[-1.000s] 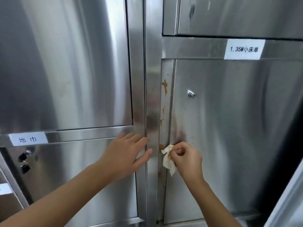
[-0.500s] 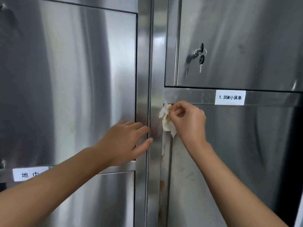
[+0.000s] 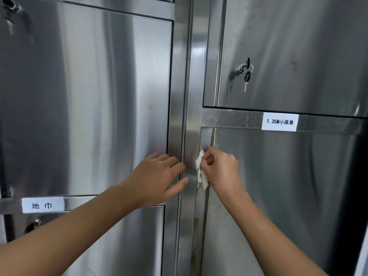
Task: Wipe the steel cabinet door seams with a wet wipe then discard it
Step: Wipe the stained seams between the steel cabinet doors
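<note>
A steel cabinet with several doors fills the view. My right hand (image 3: 221, 168) pinches a crumpled white wet wipe (image 3: 201, 172) against the vertical seam (image 3: 205, 140) on the left edge of the lower right door (image 3: 278, 196), a little below that door's top corner. Brown stains (image 3: 196, 224) run down the seam strip below the wipe. My left hand (image 3: 157, 178) lies flat, fingers straight, on the upright frame post (image 3: 186, 116) between the left and right doors, level with the wipe.
A lock with hanging keys (image 3: 246, 71) sits on the upper right door. White labels are stuck on the crossbars at right (image 3: 279, 122) and lower left (image 3: 42, 205). Another lock (image 3: 35, 223) shows on the lower left door.
My right hand rose with the wipe up the seam to the door's top corner, then slid a little back down. The view tilted upward. My left hand stays pressed on the frame.
</note>
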`<state>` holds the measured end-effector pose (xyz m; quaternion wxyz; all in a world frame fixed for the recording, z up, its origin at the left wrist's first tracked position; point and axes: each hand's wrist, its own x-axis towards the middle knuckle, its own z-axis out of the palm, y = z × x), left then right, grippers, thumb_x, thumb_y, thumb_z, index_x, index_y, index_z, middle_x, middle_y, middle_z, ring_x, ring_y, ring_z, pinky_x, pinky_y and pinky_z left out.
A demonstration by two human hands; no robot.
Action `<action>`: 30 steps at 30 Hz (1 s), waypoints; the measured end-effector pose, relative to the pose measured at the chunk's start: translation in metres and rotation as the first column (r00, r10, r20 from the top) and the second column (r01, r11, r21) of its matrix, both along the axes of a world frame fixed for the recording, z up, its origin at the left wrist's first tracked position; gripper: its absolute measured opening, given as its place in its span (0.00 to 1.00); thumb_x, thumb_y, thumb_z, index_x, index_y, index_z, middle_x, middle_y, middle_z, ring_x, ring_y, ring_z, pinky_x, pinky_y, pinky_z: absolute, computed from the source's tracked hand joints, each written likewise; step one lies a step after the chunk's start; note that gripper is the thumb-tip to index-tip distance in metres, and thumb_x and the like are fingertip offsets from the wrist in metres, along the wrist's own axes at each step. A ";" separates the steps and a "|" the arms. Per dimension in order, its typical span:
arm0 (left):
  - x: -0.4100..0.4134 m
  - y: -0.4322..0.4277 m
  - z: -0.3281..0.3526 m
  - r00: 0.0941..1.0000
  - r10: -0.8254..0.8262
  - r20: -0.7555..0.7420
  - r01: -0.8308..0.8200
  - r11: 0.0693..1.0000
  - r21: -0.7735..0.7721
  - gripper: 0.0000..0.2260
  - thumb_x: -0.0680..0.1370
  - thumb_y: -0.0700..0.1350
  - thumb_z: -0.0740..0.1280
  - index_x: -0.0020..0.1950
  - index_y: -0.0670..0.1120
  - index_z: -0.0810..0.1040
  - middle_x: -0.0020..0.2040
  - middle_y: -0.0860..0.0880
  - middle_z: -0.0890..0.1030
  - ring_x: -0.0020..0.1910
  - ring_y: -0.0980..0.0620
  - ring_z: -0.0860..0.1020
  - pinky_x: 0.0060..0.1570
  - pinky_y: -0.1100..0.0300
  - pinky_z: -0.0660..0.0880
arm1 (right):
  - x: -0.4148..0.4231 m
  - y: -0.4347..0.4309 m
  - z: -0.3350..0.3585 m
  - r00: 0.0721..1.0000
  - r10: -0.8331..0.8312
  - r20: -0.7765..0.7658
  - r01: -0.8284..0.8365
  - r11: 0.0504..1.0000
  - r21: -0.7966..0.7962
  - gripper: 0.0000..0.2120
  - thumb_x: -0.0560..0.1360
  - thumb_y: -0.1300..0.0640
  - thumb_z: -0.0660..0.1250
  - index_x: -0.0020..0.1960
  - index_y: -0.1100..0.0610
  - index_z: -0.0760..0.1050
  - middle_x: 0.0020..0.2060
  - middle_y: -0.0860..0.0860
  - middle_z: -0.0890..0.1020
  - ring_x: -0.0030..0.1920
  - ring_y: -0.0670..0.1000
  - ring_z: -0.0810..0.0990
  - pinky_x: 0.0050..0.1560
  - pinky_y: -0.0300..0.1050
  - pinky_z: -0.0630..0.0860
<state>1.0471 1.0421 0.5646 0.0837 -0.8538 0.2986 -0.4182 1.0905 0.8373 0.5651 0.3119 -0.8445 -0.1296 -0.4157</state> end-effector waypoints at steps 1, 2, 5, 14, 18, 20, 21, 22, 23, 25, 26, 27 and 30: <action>-0.001 0.000 -0.002 1.000 -0.003 0.000 0.003 1.000 -0.002 0.21 0.83 0.60 0.51 0.52 0.49 0.79 0.44 0.52 0.80 0.40 0.49 0.77 0.43 0.53 0.73 | -0.002 -0.001 -0.004 1.000 0.005 -0.016 -0.005 1.000 -0.007 0.05 0.71 0.61 0.69 0.40 0.52 0.78 0.31 0.48 0.82 0.36 0.52 0.81 0.43 0.49 0.79; -0.002 0.001 -0.003 1.000 -0.004 -0.002 0.004 1.000 0.000 0.21 0.83 0.60 0.51 0.52 0.49 0.79 0.44 0.52 0.80 0.40 0.49 0.77 0.43 0.53 0.73 | -0.003 -0.003 -0.005 1.000 0.010 -0.019 -0.011 1.000 -0.005 0.05 0.72 0.61 0.69 0.40 0.52 0.79 0.31 0.47 0.82 0.35 0.50 0.81 0.43 0.48 0.79; -0.002 0.001 -0.004 1.000 0.000 -0.005 0.000 1.000 0.010 0.22 0.83 0.60 0.50 0.52 0.49 0.79 0.44 0.51 0.80 0.41 0.49 0.77 0.44 0.53 0.73 | -0.004 -0.008 0.011 0.998 0.012 0.058 -0.013 1.000 0.025 0.04 0.73 0.58 0.71 0.41 0.50 0.80 0.31 0.43 0.80 0.35 0.47 0.81 0.41 0.44 0.75; -0.001 -0.002 -0.007 1.000 -0.014 -0.001 0.014 1.000 0.010 0.23 0.84 0.60 0.48 0.54 0.49 0.79 0.45 0.52 0.80 0.40 0.51 0.76 0.44 0.53 0.74 | 0.007 0.005 0.026 0.997 -0.026 0.068 0.022 0.997 0.069 0.04 0.71 0.60 0.69 0.39 0.53 0.79 0.31 0.50 0.82 0.36 0.56 0.81 0.41 0.47 0.77; -0.003 0.002 -0.019 0.999 -0.027 0.037 0.027 1.000 -0.007 0.20 0.83 0.59 0.52 0.51 0.49 0.79 0.42 0.52 0.79 0.38 0.51 0.75 0.41 0.54 0.73 | 0.001 0.003 -0.018 1.000 -0.002 -0.021 0.002 1.000 -0.002 0.07 0.71 0.63 0.68 0.38 0.53 0.74 0.29 0.49 0.80 0.34 0.55 0.80 0.38 0.49 0.77; -0.004 0.003 -0.026 0.998 -0.031 0.050 0.032 0.999 -0.010 0.19 0.83 0.58 0.54 0.49 0.49 0.78 0.41 0.52 0.79 0.36 0.51 0.74 0.40 0.55 0.73 | -0.004 0.003 -0.042 0.994 -0.012 -0.104 0.009 1.000 -0.027 0.06 0.71 0.63 0.67 0.39 0.53 0.74 0.29 0.50 0.80 0.35 0.55 0.80 0.36 0.47 0.75; -0.004 0.004 -0.029 0.998 -0.031 0.046 0.031 0.999 -0.008 0.19 0.83 0.58 0.54 0.49 0.49 0.78 0.42 0.52 0.79 0.36 0.51 0.74 0.40 0.55 0.73 | -0.006 0.003 -0.050 0.991 -0.013 -0.134 0.009 0.999 -0.031 0.05 0.71 0.63 0.67 0.39 0.54 0.75 0.29 0.49 0.80 0.35 0.55 0.80 0.36 0.47 0.74; -0.004 0.005 -0.031 0.999 -0.031 0.037 0.031 1.000 -0.003 0.19 0.83 0.59 0.53 0.49 0.49 0.78 0.42 0.52 0.79 0.37 0.51 0.74 0.40 0.55 0.73 | -0.007 0.002 -0.056 0.989 -0.009 -0.149 0.005 1.000 -0.026 0.05 0.71 0.62 0.67 0.39 0.54 0.75 0.29 0.48 0.80 0.35 0.54 0.79 0.36 0.46 0.74; -0.005 0.006 -0.033 0.999 -0.032 0.030 0.032 0.999 -0.001 0.19 0.83 0.59 0.53 0.50 0.49 0.78 0.43 0.52 0.79 0.37 0.51 0.75 0.40 0.55 0.74 | -0.006 0.001 -0.058 0.988 -0.002 -0.153 0.000 1.000 -0.012 0.05 0.71 0.62 0.67 0.39 0.54 0.75 0.28 0.47 0.79 0.34 0.53 0.79 0.35 0.45 0.74; -0.006 0.007 -0.035 0.999 -0.039 0.028 0.039 0.999 -0.002 0.19 0.83 0.59 0.54 0.50 0.49 0.79 0.44 0.52 0.80 0.38 0.51 0.76 0.40 0.55 0.74 | -0.005 -0.001 -0.053 0.990 0.002 -0.142 0.001 1.000 0.026 0.05 0.72 0.60 0.68 0.38 0.53 0.76 0.28 0.46 0.79 0.34 0.50 0.79 0.36 0.44 0.73; -0.006 0.007 -0.035 0.999 -0.043 0.028 0.043 0.999 -0.003 0.19 0.83 0.58 0.54 0.50 0.49 0.79 0.44 0.52 0.80 0.38 0.51 0.76 0.40 0.55 0.74 | -0.005 -0.002 -0.048 0.993 -0.002 -0.120 0.007 0.999 0.041 0.05 0.72 0.59 0.68 0.39 0.52 0.76 0.29 0.46 0.80 0.34 0.50 0.79 0.36 0.44 0.73; -0.006 0.007 -0.035 0.999 -0.047 0.028 0.047 0.999 -0.002 0.19 0.83 0.58 0.54 0.50 0.49 0.79 0.44 0.52 0.81 0.38 0.51 0.76 0.39 0.55 0.74 | -0.005 -0.002 -0.041 0.996 -0.005 -0.090 0.009 0.999 0.051 0.05 0.72 0.59 0.68 0.39 0.52 0.76 0.30 0.46 0.81 0.34 0.49 0.79 0.36 0.44 0.73; -0.006 0.009 -0.034 0.998 -0.055 0.033 0.055 0.998 -0.004 0.19 0.83 0.58 0.54 0.50 0.48 0.79 0.45 0.52 0.80 0.38 0.51 0.76 0.39 0.55 0.73 | -0.003 -0.001 -0.012 0.999 -0.001 0.048 -0.002 0.997 0.071 0.04 0.73 0.60 0.68 0.41 0.52 0.78 0.30 0.45 0.80 0.33 0.49 0.79 0.38 0.43 0.74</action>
